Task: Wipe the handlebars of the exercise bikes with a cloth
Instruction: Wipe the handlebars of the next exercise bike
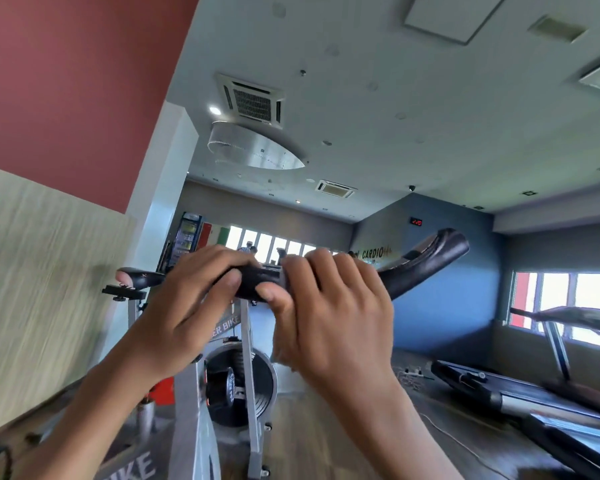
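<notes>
A black padded handlebar (426, 265) of a grey exercise bike (250, 341) runs across the middle of the view and curves up to the right. My left hand (191, 299) grips the bar's left part, thumb underneath. My right hand (326, 306) grips the bar just to the right of it, fingers curled over the top and thumb below. The two hands nearly touch. No cloth shows in either hand; the palms are hidden. The bike's black saddle (139, 277) sits beyond, at the left.
A beige panelled wall (42, 289) stands close on the left. A treadmill (534, 393) lies at the right below a window. The bike's flywheel (236, 389) is below my hands, over a wooden floor. People stand far off by the back windows.
</notes>
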Tool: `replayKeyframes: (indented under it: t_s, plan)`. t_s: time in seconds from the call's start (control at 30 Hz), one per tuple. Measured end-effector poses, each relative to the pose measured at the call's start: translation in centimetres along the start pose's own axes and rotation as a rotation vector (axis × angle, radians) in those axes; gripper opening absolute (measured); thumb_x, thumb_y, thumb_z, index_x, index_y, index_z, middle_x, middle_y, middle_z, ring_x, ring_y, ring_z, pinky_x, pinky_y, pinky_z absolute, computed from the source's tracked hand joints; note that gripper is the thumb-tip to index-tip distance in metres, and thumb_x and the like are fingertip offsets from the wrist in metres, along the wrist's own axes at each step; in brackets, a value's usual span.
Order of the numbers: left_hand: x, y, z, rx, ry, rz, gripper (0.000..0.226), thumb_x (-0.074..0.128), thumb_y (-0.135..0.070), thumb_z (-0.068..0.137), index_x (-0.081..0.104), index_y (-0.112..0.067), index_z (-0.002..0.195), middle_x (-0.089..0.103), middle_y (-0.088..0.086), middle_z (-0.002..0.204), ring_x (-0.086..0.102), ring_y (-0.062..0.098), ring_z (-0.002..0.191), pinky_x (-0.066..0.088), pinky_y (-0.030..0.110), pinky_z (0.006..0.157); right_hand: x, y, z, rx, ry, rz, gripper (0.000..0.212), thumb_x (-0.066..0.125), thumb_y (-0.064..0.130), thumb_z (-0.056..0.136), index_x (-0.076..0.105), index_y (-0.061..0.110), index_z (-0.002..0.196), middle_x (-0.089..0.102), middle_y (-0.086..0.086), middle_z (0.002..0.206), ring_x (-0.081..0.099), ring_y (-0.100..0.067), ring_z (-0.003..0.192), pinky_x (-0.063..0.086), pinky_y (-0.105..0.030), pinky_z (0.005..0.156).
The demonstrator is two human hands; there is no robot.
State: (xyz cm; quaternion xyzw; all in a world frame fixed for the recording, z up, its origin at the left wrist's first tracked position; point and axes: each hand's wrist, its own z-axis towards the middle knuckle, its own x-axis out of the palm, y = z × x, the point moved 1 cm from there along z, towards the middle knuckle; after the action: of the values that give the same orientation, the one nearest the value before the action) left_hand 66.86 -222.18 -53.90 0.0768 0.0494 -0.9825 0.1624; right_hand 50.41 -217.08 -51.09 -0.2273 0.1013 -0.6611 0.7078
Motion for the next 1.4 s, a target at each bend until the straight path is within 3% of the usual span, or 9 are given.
replayKeyframes:
  t_s: [0.23,0.37,0.5,0.73,0.87,1.0,1.07,1.17,1.4]
  plan:
    - [0.0,-0.4,-0.5,-0.044,0.01,0.087,0.034,0.032,-0.039,0.099,0.06,-0.026,0.113,0.057,-0.02,0.108,0.055,0.01,0.108,0.037,0.026,0.092,-0.8,0.5,-0.4,0.086,0.096,-0.003,0.052,0.023,0.043,0.105,0.064,0.015,0.088,0.058,-0.002,0.08,0.05,-0.028,0.071,0.037,-0.037,0.076]
    - [-0.1,-1.1,-0.4,-0.077,-0.026,0.078,0.033,0.032,-0.04,0.098,0.06,-0.028,0.11,0.059,-0.018,0.106,0.056,0.007,0.105,0.039,0.026,0.093,-1.7,0.3,0.3,0.035,0.224,0.129,0.069,0.011,0.056,0.101,0.06,0.014,0.126,0.068,-0.005,0.105,0.062,-0.028,0.102,0.039,-0.041,0.098]
    - [1.4,-4.7,-0.5,-0.067,-0.157,0.157,0.04,0.034,-0.036,0.098,0.057,-0.019,0.125,0.059,-0.01,0.121,0.053,0.006,0.117,0.041,0.032,0.1,-3.6,-6.1,0.3,0.097,0.228,-0.104,0.067,0.012,0.051,0.104,0.066,0.013,0.117,0.066,-0.01,0.125,0.047,-0.03,0.134,0.006,-0.053,0.12]
    - [5.8,-8.9,2.1,0.013,0.0,0.677,0.037,0.035,-0.033,0.097,0.066,-0.014,0.104,0.066,-0.002,0.097,0.059,0.024,0.092,0.038,0.038,0.085,-2.7,-9.5,0.4,-0.015,0.152,-0.172,0.04,0.034,0.026,0.103,0.058,0.015,0.074,0.062,-0.005,0.075,0.064,-0.033,0.098,0.028,-0.049,0.115]
    - [5.3,-9.0,2.1,0.067,0.001,0.673,0.035,0.038,-0.034,0.093,0.067,-0.015,0.093,0.064,-0.002,0.085,0.058,0.026,0.079,0.032,0.036,0.075,-2.9,-9.3,0.7,-0.027,0.171,-0.009,0.035,0.037,0.024,0.1,0.052,0.016,0.069,0.054,-0.003,0.069,0.05,-0.031,0.071,0.039,-0.039,0.09]
    - [6.0,-6.1,2.2,-0.107,0.175,0.642,0.036,0.035,-0.03,0.091,0.068,-0.028,0.076,0.065,-0.013,0.098,0.064,0.014,0.074,0.043,0.032,0.077,-3.5,-8.8,0.9,0.016,0.258,0.06,0.029,0.045,0.019,0.09,0.055,0.016,0.064,0.057,-0.003,0.067,0.056,-0.028,0.074,0.038,-0.035,0.093]
    - [6.0,-4.4,1.9,-0.295,0.344,0.692,0.05,0.026,-0.034,0.096,0.053,-0.04,0.054,0.057,-0.026,0.116,0.062,0.002,0.064,0.044,0.02,0.075,-3.3,-8.9,1.8,0.043,0.357,0.054,0.022,0.046,0.016,0.079,0.053,0.019,0.058,0.055,-0.001,0.062,0.057,-0.023,0.075,0.037,-0.032,0.091]
    - [5.4,-7.1,1.9,-0.262,0.367,0.638,0.037,0.037,-0.036,0.092,0.072,-0.029,0.081,0.067,-0.013,0.093,0.061,0.014,0.082,0.04,0.034,0.077,-2.8,-8.9,3.5,0.048,0.489,0.089,0.011,0.049,0.015,0.056,0.049,0.021,0.046,0.049,0.002,0.05,0.054,-0.024,0.057,0.032,-0.031,0.069]
    - [3.7,-10.2,6.9,-0.481,0.542,0.644,0.028,0.046,-0.032,0.088,0.069,-0.016,0.09,0.065,-0.002,0.085,0.055,0.021,0.086,0.037,0.035,0.08,-5.5,-9.5,6.7,0.074,1.067,0.122,0.021,0.048,0.023,0.091,0.058,0.011,0.076,0.056,-0.011,0.075,0.055,-0.033,0.073,0.036,-0.042,0.081]
